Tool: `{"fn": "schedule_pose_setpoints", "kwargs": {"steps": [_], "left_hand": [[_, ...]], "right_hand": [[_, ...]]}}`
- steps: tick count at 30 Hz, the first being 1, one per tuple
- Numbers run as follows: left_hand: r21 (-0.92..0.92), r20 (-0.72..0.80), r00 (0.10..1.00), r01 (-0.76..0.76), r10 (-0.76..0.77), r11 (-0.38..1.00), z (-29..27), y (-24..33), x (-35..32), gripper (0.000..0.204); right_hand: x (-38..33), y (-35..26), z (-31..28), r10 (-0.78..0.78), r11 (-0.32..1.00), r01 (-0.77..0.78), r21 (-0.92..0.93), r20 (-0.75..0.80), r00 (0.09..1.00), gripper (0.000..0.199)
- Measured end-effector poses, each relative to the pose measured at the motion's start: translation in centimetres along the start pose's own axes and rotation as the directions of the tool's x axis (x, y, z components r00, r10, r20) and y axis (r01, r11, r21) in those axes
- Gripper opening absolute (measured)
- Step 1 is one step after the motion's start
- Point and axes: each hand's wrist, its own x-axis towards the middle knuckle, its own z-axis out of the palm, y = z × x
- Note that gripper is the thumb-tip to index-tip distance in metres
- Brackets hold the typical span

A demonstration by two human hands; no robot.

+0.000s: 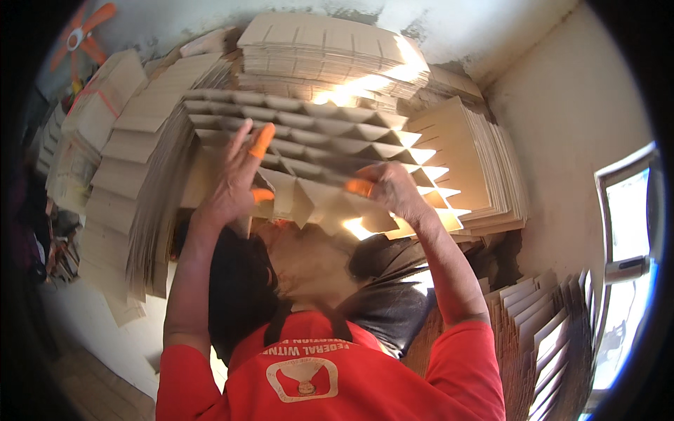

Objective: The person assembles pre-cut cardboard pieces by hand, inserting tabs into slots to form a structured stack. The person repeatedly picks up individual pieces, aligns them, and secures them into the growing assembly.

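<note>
A grid of interlocked cardboard dividers stands tilted in front of me, its cells facing up. My left hand is at its near left side, fingers stretched and apart, with orange covers on the thumb and one finger. Over the near right part of the grid, my right hand has its fingers curled together, an orange cover showing on one of them. Blur hides what, if anything, lies between those fingers. Below the hands, a cardboard strip with pointed folds forms the grid's near edge.
Slotted cardboard sheets are piled at the back, at the right and in a long leaning row at the left. More cardboard pieces stand at the lower right. An orange fan is at the far left, a window at the right.
</note>
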Motion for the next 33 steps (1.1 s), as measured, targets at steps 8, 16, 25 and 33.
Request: {"fn": "schedule_pose_setpoints", "kwargs": {"steps": [8,16,25,33], "left_hand": [[0.091,0.282,0.959,0.011,-0.036,0.996,3.5,-4.0,9.5,0.103],[0.119,0.229,0.970,0.059,-0.085,0.991,5.5,-4.4,10.3,0.066],[-0.167,0.353,0.925,-0.085,0.140,0.982,6.4,-8.0,11.3,0.041],[0.029,-0.117,0.959,-0.257,0.259,0.966,-4.3,2.3,12.9,0.031]], "right_hand": [[-1.7,-0.2,0.5,-0.200,0.973,0.193,-0.126,-0.042,0.979,0.036],[-2.6,2.2,-3.5,0.332,0.869,-0.366,-0.334,-0.156,0.930,0.084],[-5.2,3.9,-1.0,-0.099,0.980,0.066,-0.189,-0.169,0.981,0.015],[-7.2,-5.5,-9.9,-0.570,0.650,-0.085,-0.756,-0.557,0.604,0.033]]}}
